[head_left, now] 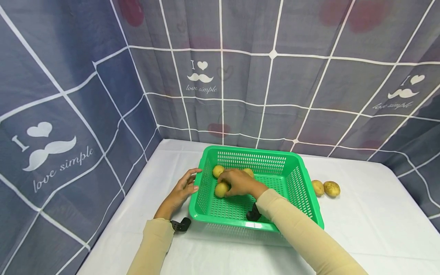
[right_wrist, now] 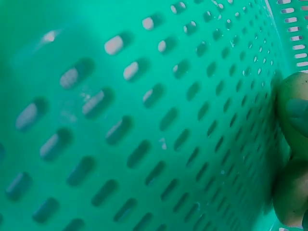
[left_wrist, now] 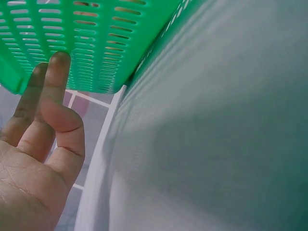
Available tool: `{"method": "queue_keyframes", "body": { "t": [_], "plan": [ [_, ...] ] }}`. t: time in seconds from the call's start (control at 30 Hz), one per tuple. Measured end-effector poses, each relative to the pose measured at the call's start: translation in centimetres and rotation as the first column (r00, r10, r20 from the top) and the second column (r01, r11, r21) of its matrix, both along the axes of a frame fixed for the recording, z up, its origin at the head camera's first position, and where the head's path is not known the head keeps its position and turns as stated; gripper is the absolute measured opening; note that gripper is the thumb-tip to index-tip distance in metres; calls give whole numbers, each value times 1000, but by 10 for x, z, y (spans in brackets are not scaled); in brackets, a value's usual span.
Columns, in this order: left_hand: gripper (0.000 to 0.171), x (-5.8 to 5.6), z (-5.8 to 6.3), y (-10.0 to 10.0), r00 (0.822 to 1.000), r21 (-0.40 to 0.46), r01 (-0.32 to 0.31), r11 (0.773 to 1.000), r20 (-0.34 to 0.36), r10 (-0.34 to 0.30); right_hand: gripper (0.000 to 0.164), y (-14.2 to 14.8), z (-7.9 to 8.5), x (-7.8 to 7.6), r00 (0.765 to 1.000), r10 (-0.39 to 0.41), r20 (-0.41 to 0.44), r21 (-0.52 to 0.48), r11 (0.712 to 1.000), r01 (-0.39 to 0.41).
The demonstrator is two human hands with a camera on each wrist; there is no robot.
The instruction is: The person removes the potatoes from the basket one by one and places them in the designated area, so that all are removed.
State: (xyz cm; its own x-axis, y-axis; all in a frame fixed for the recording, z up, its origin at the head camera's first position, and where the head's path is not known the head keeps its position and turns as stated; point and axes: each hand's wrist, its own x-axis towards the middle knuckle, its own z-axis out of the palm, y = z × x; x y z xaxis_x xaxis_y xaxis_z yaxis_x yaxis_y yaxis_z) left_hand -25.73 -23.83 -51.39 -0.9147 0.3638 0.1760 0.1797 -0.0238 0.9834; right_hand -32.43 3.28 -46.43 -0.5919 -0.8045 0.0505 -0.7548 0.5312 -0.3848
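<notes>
A green perforated plastic basket [head_left: 302, 168] stands on the white table. Inside it, at the left, my right hand [head_left: 238, 182] grips a yellow potato [head_left: 221, 190], with the thumb at its near side. Two more potatoes lie behind that hand, one potato [head_left: 218, 171] by the left wall and another potato [head_left: 248, 172] partly covered by the hand. In the right wrist view, a thumb overlaps a potato [right_wrist: 292, 86] at the right edge, with a second potato [right_wrist: 291, 192] below. My left hand [head_left: 180, 191] rests its extended fingers against the basket's left side.
Two potatoes sit on the table just right of the basket, a smaller potato [head_left: 317, 188] beside a browner potato [head_left: 332, 188]. A grey checked curtain [head_left: 247, 76] hangs behind the table and along its left side. Black wrist cameras are strapped to both wrists.
</notes>
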Motion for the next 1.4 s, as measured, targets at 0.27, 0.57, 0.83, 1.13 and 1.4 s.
{"method": "queue_keyframes", "body": {
  "t": [0.27,0.57,0.83,1.13,1.4],
  "plan": [
    [74,-1,0,0,1000,13,7,1000,-10,-7,43,3,0,-3,997,12,73,-64,998,-7],
    [73,-1,0,1,1000,22,6,1000,-15,-6,41,6,4,-6,973,40,227,-207,978,9],
    [75,-2,1,1,1000,16,8,1000,-16,-8,42,12,16,-9,891,42,453,-360,922,139],
    [74,-1,-1,0,999,4,0,1000,-48,1,45,18,28,-9,855,55,515,-459,860,222],
    [73,-1,-4,-1,997,12,10,1000,-75,-10,48,28,41,-3,810,52,584,-496,813,305]
  ]
}}
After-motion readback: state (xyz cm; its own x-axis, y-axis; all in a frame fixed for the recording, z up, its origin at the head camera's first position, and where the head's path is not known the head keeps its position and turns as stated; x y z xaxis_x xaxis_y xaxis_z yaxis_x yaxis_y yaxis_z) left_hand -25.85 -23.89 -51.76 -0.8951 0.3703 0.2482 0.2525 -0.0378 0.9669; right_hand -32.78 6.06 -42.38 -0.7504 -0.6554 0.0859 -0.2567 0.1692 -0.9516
